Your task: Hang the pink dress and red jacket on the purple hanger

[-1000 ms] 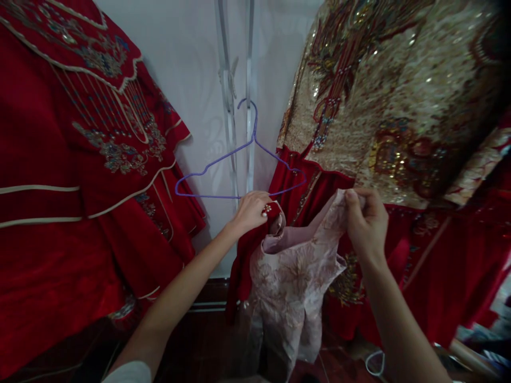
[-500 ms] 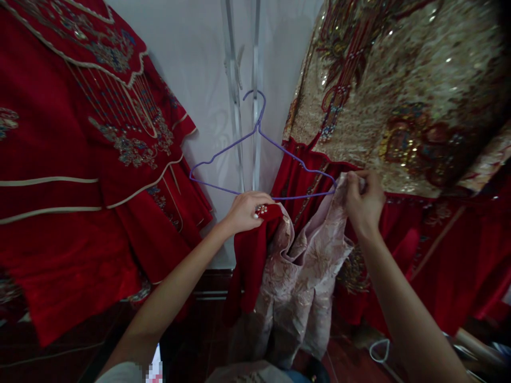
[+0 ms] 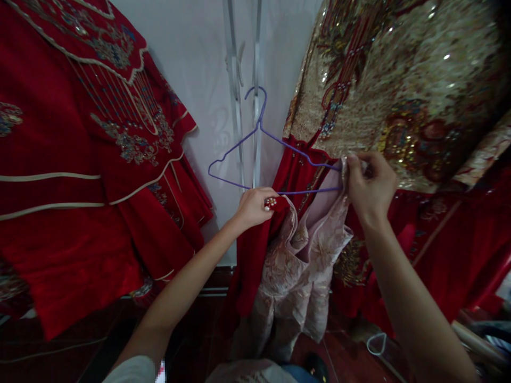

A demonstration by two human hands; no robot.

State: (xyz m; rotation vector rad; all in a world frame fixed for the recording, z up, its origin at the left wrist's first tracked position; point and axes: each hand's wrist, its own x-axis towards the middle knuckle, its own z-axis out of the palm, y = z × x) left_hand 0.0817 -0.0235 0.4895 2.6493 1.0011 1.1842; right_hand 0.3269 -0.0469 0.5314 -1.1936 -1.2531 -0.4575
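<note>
A purple wire hanger (image 3: pixel 260 125) hangs by its hook from a metal rail. Below it hangs a pale pink brocade dress (image 3: pixel 285 268) with a gold floral pattern. My left hand (image 3: pixel 255 207) is closed on the dress's left shoulder, where red cloth (image 3: pixel 253 255) with a small beaded ornament hangs beside the bodice. It is close under the hanger's lower bar. My right hand (image 3: pixel 371 186) pinches the dress's right shoulder strap, and the hanger's right end reaches inside that strap. The hanger's left end is bare.
A red embroidered jacket (image 3: pixel 80 149) with cream piping hangs on the left. On the right hangs a gold sequined top (image 3: pixel 371 106) above red skirts (image 3: pixel 451 250). Metal rails (image 3: pixel 256 48) run up the white wall (image 3: pixel 191 48). A white loop (image 3: pixel 376 344) lies low on the right.
My right hand has moved slightly up and right with the strap, which now covers the hanger's right end. The hanger's left end has shifted right, and my left hand moved slightly right.
</note>
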